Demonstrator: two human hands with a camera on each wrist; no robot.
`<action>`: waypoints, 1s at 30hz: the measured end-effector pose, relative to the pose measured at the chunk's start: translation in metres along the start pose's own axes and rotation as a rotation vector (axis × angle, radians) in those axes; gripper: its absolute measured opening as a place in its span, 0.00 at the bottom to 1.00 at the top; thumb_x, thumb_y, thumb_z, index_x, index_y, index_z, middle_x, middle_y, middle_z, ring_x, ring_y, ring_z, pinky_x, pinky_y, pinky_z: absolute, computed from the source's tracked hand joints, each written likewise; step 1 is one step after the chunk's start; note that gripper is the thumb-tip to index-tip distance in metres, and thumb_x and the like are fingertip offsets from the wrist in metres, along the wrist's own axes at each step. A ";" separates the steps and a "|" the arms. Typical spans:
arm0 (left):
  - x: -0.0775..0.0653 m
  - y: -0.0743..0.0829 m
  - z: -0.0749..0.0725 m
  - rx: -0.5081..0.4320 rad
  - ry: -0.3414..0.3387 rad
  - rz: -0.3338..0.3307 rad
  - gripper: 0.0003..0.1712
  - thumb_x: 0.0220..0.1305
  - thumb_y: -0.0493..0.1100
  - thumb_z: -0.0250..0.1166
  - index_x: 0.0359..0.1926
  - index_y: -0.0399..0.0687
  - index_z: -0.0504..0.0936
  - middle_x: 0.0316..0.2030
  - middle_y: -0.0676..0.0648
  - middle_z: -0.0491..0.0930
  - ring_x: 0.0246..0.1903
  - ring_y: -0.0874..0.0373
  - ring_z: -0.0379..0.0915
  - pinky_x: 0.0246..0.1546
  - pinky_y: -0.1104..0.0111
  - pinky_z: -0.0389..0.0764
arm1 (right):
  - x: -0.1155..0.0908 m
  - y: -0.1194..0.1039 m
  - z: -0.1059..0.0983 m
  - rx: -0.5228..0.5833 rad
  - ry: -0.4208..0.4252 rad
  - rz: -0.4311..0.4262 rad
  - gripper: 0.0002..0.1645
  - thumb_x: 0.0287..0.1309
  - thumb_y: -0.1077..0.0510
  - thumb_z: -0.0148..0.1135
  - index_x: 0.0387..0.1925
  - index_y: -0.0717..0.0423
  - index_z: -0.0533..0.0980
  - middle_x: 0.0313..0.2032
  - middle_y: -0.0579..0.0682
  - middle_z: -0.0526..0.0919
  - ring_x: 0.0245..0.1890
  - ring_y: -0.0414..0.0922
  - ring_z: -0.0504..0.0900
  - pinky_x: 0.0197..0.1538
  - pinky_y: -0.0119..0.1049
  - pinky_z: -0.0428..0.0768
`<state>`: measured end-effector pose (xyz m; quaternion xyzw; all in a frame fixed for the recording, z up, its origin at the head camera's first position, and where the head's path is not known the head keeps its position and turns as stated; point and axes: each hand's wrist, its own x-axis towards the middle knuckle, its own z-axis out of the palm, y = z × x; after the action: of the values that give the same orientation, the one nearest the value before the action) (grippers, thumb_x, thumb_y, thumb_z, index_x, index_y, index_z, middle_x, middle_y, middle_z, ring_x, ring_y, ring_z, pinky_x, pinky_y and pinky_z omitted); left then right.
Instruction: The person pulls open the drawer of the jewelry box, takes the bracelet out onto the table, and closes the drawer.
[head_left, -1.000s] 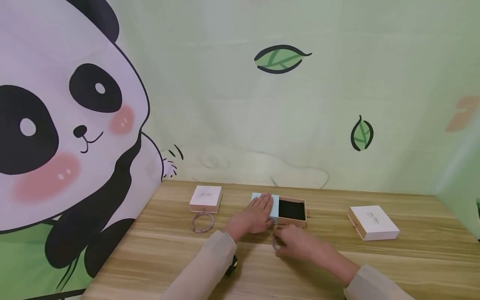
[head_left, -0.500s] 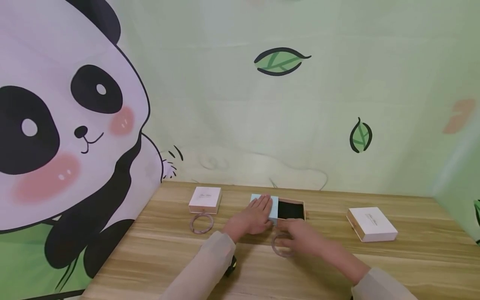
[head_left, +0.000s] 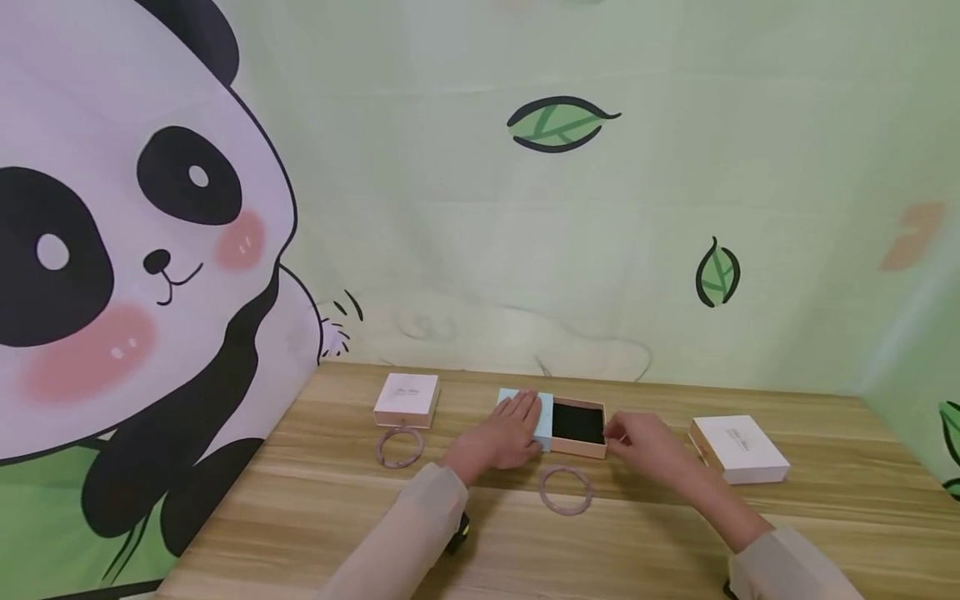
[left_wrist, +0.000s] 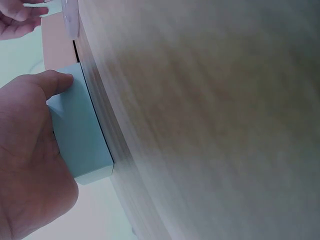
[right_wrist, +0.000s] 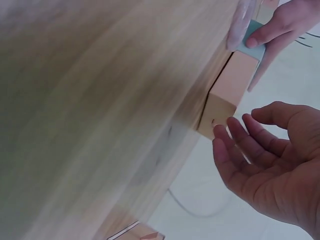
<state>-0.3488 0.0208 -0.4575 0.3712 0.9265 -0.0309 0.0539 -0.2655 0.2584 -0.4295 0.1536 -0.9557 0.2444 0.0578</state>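
Box, pale-blue rectangular card, lay on wood-grain table, long axis left-right, peach drawer jutting right; left hand pressed top, fingers straight; right hand, loosely bent, held nothing beside drawer end.

Three boxes (one blue, two white), two bangles, one tabletop.
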 end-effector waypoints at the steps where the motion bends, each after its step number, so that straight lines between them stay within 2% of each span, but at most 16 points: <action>1: 0.000 0.000 0.000 0.000 0.002 0.000 0.42 0.80 0.57 0.46 0.81 0.37 0.43 0.81 0.39 0.39 0.80 0.48 0.34 0.78 0.58 0.43 | -0.001 0.002 0.001 -0.002 0.000 0.009 0.02 0.60 0.67 0.65 0.35 0.65 0.81 0.32 0.52 0.85 0.33 0.47 0.83 0.36 0.40 0.84; 7: 0.003 -0.002 0.004 -0.019 -0.011 -0.004 0.42 0.80 0.56 0.45 0.81 0.38 0.42 0.81 0.39 0.38 0.80 0.48 0.33 0.78 0.58 0.41 | -0.003 0.008 0.005 -0.037 -0.027 0.078 0.02 0.61 0.66 0.65 0.33 0.62 0.82 0.29 0.48 0.83 0.28 0.41 0.75 0.31 0.36 0.77; 14: 0.004 -0.002 0.006 -0.026 -0.010 0.000 0.43 0.81 0.57 0.44 0.81 0.37 0.40 0.81 0.38 0.36 0.80 0.48 0.31 0.78 0.58 0.38 | -0.003 0.012 0.008 -0.023 -0.056 0.140 0.04 0.62 0.65 0.64 0.37 0.63 0.81 0.30 0.50 0.82 0.28 0.42 0.75 0.31 0.37 0.79; 19: 0.000 0.000 0.000 -0.021 -0.011 -0.004 0.42 0.81 0.56 0.45 0.81 0.37 0.42 0.81 0.39 0.38 0.80 0.49 0.32 0.78 0.59 0.41 | 0.003 0.017 0.010 -0.048 -0.024 0.123 0.04 0.61 0.67 0.64 0.37 0.65 0.82 0.32 0.53 0.84 0.32 0.46 0.80 0.35 0.40 0.82; 25: -0.003 0.001 -0.003 -0.011 -0.008 -0.002 0.42 0.81 0.57 0.45 0.81 0.38 0.42 0.81 0.40 0.38 0.80 0.49 0.33 0.78 0.59 0.42 | 0.013 0.021 0.012 -0.064 0.019 0.120 0.07 0.63 0.65 0.63 0.36 0.68 0.82 0.31 0.57 0.86 0.31 0.47 0.82 0.32 0.39 0.81; 30: -0.001 0.000 -0.001 -0.014 -0.015 -0.005 0.42 0.81 0.57 0.45 0.81 0.39 0.42 0.81 0.40 0.38 0.80 0.50 0.33 0.78 0.59 0.42 | 0.020 0.023 0.015 -0.089 0.042 0.110 0.07 0.62 0.65 0.63 0.35 0.68 0.82 0.31 0.59 0.87 0.34 0.52 0.86 0.36 0.46 0.84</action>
<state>-0.3480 0.0197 -0.4567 0.3682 0.9272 -0.0273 0.0632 -0.2920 0.2651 -0.4490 0.0931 -0.9712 0.2074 0.0712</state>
